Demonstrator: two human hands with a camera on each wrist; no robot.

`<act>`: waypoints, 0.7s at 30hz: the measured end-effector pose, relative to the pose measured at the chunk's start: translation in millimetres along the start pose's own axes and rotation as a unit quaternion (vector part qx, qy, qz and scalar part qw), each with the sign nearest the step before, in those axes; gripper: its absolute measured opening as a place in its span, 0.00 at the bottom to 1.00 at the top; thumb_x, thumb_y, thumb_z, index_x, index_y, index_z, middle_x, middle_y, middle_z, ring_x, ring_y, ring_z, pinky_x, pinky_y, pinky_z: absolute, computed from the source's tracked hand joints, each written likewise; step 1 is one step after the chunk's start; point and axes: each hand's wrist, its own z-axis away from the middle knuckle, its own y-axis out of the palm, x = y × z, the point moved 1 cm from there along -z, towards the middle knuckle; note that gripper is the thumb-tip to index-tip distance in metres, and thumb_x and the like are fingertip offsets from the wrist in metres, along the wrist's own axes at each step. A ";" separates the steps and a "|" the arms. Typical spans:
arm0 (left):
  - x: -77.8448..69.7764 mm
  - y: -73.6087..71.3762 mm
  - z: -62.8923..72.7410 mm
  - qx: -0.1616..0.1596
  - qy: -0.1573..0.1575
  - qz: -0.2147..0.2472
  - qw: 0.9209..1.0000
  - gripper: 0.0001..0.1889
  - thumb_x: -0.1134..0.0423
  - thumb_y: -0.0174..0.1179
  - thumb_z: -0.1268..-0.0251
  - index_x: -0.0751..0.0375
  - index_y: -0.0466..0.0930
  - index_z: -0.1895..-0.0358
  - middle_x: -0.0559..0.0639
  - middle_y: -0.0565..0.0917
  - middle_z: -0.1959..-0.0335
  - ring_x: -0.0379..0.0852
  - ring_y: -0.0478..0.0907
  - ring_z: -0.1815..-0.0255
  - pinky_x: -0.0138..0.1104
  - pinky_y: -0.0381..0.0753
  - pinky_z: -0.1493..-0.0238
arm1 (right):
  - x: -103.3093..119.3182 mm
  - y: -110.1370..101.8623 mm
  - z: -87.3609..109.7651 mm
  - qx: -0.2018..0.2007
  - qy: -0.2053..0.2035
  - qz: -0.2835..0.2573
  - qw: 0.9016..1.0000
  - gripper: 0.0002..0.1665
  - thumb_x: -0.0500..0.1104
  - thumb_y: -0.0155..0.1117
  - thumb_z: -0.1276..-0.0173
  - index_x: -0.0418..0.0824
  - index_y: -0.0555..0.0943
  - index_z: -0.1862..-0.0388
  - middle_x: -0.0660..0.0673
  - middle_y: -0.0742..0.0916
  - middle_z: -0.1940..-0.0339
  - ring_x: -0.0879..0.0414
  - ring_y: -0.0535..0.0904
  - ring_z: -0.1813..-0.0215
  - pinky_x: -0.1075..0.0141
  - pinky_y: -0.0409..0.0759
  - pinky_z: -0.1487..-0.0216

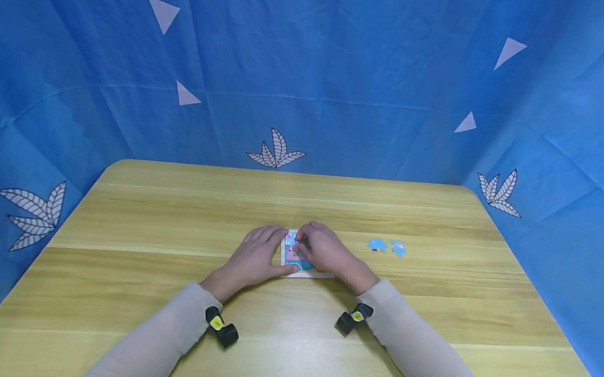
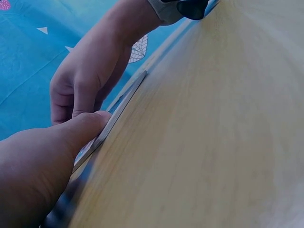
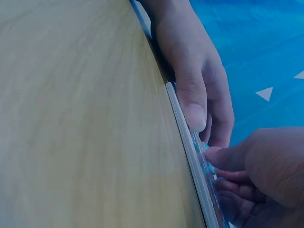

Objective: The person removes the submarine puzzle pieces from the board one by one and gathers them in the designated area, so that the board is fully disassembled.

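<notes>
A small jigsaw puzzle board [image 1: 311, 275] with a pale rim and a blue and pink picture lies flat on the wooden table. My left hand [image 1: 258, 253] rests along its left side, thumb on the near rim and fingers at the far left corner. Over the picture, my right hand [image 1: 327, 249] is bent down with thumb and fingertips close together. At those fingertips, a light-blue puzzle piece [image 3: 206, 151] shows in the right wrist view, mostly hidden by the fingers. Much of the picture is covered by both hands.
Two loose blue puzzle pieces lie to the right of the board: a left one [image 1: 377, 245] and a right one [image 1: 398, 248]. The wooden table [image 1: 288, 329] has rounded far corners. A blue cloth [image 1: 328, 97] with white leaf and triangle prints hangs around it.
</notes>
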 end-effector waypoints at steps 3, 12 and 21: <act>0.0 0.0 0.0 -0.002 0.002 0.002 1.000 0.48 0.27 0.54 0.41 0.60 0.61 0.26 0.55 0.67 0.30 0.56 0.59 0.28 0.51 0.55 0.28 | -2.2 0.2 -0.4 -0.008 0.013 -0.026 1.000 0.10 0.44 0.64 0.30 0.39 0.77 0.56 0.49 0.78 0.67 0.56 0.73 0.65 0.63 0.77 0.62; -0.5 -0.4 0.5 -0.002 0.005 0.004 1.000 0.49 0.27 0.54 0.42 0.59 0.61 0.26 0.55 0.67 0.30 0.56 0.59 0.28 0.52 0.55 0.28 | -3.5 0.5 -2.3 -0.005 0.029 -0.037 0.999 0.16 0.44 0.62 0.28 0.39 0.79 0.45 0.48 0.79 0.60 0.57 0.76 0.62 0.64 0.78 0.62; -0.4 0.0 0.6 -0.002 0.000 0.001 1.000 0.49 0.27 0.54 0.41 0.60 0.61 0.26 0.55 0.66 0.30 0.56 0.59 0.28 0.51 0.55 0.28 | -4.1 -0.1 -3.3 -0.029 0.068 -0.091 0.993 0.09 0.41 0.65 0.30 0.41 0.77 0.55 0.49 0.80 0.64 0.57 0.76 0.64 0.65 0.79 0.62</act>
